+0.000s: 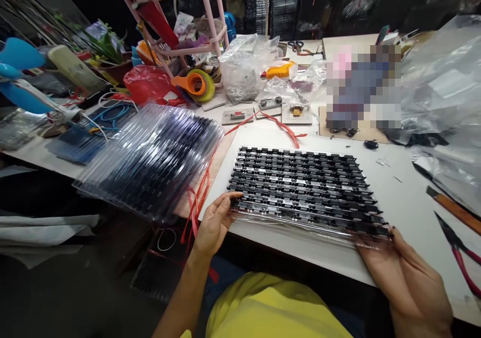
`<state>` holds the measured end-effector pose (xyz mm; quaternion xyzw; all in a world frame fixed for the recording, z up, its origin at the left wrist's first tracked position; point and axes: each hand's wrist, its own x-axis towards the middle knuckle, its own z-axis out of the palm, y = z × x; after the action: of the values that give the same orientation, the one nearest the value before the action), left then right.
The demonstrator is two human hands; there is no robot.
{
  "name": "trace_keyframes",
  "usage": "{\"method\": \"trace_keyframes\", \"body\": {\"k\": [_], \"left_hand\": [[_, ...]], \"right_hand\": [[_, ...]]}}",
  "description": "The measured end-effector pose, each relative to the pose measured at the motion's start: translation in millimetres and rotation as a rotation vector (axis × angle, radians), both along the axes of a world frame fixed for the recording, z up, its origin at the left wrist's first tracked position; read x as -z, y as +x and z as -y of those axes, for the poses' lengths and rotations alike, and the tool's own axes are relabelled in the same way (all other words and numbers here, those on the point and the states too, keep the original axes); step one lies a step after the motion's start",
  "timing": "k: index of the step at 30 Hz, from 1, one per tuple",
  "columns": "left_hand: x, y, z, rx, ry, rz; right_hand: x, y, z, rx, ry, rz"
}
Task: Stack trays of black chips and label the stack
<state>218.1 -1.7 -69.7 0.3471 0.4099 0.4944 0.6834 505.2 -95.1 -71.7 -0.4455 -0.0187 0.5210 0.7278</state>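
Note:
A clear plastic tray (296, 222) filled with rows of small black connector-like parts (300, 177) lies in front of me, its near edge at the front of the white table. My left hand (216, 222) pinches the tray's near left corner between thumb and fingers. At the near right corner, my right hand (409, 273) grips the same tray, thumb on top and fingers underneath, partly hidden by it. To the left rests a stack of similar clear trays (158, 152) with dark parts showing through.
Red plastic strips (201, 192) hang between stack and tray. Red-handled pliers (456, 252) and a wooden-handled tool (458, 210) lie at right. Tape rolls (195, 83), plastic bags (244, 67) and small metal fixtures (296, 113) stand behind. A blue fan (22, 72) is far left.

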Motion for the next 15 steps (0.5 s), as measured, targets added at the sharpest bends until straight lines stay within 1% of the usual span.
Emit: {"method": "trace_keyframes", "body": {"k": [2, 5, 10, 15], "left_hand": [[0.6, -0.2, -1.2, -0.009, 0.024, -0.055], [0.8, -1.0, -2.3, -0.002, 0.031, -0.063], [0.2, -2.9, -3.1, -0.014, -0.002, -0.063], [-0.7, -2.6, -5.3, -0.055, -0.046, -0.117]], "right_hand": [[0.8, 0.5, 0.2, -0.006, 0.000, 0.001], [1.5, 1.0, -0.2, 0.004, -0.007, 0.001], [1.9, 2.4, -0.2, -0.022, 0.038, -0.028], [5.2, 4.2, 0.9, -0.022, 0.073, -0.048]]}}
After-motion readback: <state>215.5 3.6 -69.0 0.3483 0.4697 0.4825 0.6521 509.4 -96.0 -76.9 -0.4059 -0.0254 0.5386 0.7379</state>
